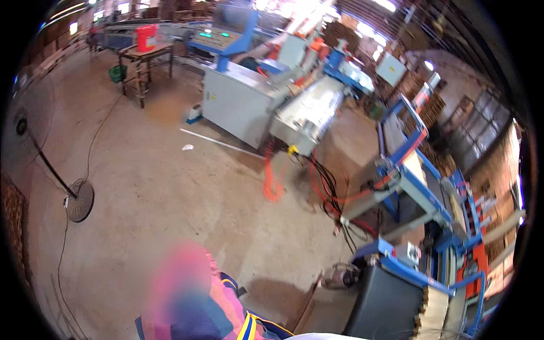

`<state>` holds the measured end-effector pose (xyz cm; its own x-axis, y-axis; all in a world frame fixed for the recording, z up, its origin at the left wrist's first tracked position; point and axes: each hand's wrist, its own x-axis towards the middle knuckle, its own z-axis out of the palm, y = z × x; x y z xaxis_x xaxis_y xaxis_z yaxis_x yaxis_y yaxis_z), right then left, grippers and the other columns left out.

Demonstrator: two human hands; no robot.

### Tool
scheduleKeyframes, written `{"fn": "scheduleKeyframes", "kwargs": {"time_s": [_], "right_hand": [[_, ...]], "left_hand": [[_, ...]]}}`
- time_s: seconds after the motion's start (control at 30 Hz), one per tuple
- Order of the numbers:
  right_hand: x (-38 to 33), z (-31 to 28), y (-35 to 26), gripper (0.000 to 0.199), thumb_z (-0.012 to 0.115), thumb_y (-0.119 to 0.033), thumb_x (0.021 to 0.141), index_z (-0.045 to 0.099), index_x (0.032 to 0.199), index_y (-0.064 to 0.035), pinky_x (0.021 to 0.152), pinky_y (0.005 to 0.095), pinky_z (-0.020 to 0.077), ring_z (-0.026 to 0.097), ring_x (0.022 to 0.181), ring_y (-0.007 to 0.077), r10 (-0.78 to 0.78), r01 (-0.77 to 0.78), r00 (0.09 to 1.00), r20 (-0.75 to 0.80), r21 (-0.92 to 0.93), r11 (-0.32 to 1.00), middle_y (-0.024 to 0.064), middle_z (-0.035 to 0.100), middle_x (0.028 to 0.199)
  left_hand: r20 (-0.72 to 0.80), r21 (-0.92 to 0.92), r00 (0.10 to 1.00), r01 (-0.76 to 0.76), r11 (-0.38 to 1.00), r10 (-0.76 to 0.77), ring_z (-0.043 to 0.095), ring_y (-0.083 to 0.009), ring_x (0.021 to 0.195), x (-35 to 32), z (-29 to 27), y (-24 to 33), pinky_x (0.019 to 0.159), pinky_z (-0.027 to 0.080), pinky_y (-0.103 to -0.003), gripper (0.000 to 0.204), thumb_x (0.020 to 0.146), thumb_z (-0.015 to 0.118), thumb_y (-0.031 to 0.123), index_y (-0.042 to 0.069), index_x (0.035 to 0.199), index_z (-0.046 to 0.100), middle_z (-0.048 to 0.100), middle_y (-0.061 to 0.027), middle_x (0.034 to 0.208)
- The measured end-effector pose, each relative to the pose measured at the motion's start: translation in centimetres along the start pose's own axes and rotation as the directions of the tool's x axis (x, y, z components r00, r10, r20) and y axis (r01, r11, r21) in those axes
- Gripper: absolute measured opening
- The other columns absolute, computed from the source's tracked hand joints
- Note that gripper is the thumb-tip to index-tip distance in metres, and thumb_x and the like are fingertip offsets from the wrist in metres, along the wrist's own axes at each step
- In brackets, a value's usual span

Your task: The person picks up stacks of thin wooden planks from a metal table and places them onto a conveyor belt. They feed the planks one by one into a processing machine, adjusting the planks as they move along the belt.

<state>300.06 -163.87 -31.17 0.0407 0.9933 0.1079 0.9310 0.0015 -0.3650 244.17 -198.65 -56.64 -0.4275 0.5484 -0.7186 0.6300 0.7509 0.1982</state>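
Observation:
Neither my left hand nor my right hand shows in the head view. Closest to me, at the lower edge, is another person in a plaid top [226,309] with yellow-edged dark blue trim; part of that figure is blurred, and no hand of theirs can be made out. To the right of this person stands a machine with a dark grey panel [379,303] and a blue frame. Pale wooden strips [433,311] are stacked at its side.
A pedestal fan [79,201] stands at left, its cord trailing over the concrete floor [136,226]. Farther off, a red bucket [147,38] sits on a wooden table [144,54]. A grey machine cabinet [235,105] stands mid-scene; black cables [328,187] and a coiled orange hose [271,178] hang nearby.

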Motion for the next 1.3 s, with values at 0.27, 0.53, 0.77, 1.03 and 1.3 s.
{"fn": "scheduleKeyframes", "kwargs": {"time_s": [0.27, 0.53, 0.77, 1.03, 1.3], "right_hand": [[-13.5, 25.9, -27.0, 0.062, 0.052, -0.052, 0.092, 0.06, 0.129, -0.0023, 0.096, 0.0477, 0.049, 0.06, 0.117, 0.038, -0.717, 0.714, 0.526, 0.456, 0.221, 0.664, 0.0262, 0.058, 0.13], [-40.5, 30.8, -71.6, 0.036, 0.061, -0.039, 0.088, 0.065, 0.118, -0.0196, 0.092, 0.0391, 0.0497, 0.064, 0.11, 0.0326, -0.667, 0.545, -0.135, 0.733, 0.617, 0.568, 0.0082, 0.07, 0.114], [-44.2, 57.5, -87.9, 0.035, 0.059, -0.02, 0.089, 0.065, 0.124, -0.0156, 0.092, 0.0415, 0.0525, 0.065, 0.11, 0.0342, -0.507, 0.713, -0.587, 0.631, 0.7, 0.047, 0.0171, 0.067, 0.119], [-41.9, 69.4, -111.3, 0.038, 0.051, -0.017, 0.095, 0.062, 0.131, -0.0218, 0.087, 0.0427, 0.054, 0.066, 0.107, 0.03, -0.353, 0.844, -0.517, 0.78, 0.397, -0.36, 0.0117, 0.069, 0.114], [-61.0, 78.0, -142.0, 0.012, 0.064, -0.016, 0.081, 0.061, 0.091, -0.01, 0.077, 0.039, 0.0545, 0.065, 0.087, 0.0309, -0.759, 0.699, -0.587, 0.28, 0.649, -0.301, 0.0096, 0.064, 0.092]], "left_hand": [[-0.039, -0.399, 0.977, 0.179, 0.899, -0.211, 0.064, -0.032, 0.108, -11.2, 8.5, -27.2, 0.092, 0.051, -0.047, 0.044, 0.094, 0.053, 0.048, 0.01, 0.113, 0.066, 0.069, -0.0137, 0.106], [-0.018, -0.754, 0.847, 0.337, 0.563, -0.531, 0.057, -0.0311, 0.126, -10.8, -3.8, -38.6, 0.104, 0.045, -0.044, 0.055, 0.093, 0.049, 0.056, 0.023, 0.137, 0.058, 0.062, -0.012, 0.134], [0.1, -0.974, 0.767, 0.205, 0.094, -0.633, 0.064, -0.0339, 0.112, -2.7, -5.6, -50.4, 0.092, 0.052, -0.044, 0.052, 0.093, 0.051, 0.049, 0.014, 0.13, 0.063, 0.066, -0.0138, 0.125], [0.202, -0.711, 0.776, 0.536, 0.455, -0.597, 0.056, -0.0364, 0.124, -1.7, -13.2, -72.8, 0.101, 0.048, -0.048, 0.044, 0.094, 0.051, 0.037, 0.016, 0.131, 0.06, 0.06, -0.015, 0.134], [0.12, -0.763, 0.763, 0.481, 0.432, -0.636, 0.064, -0.0372, 0.109, 6.5, -23.2, -92.9, 0.095, 0.05, -0.053, 0.037, 0.095, 0.05, 0.036, 0.015, 0.121, 0.065, 0.066, -0.0152, 0.115]]}}
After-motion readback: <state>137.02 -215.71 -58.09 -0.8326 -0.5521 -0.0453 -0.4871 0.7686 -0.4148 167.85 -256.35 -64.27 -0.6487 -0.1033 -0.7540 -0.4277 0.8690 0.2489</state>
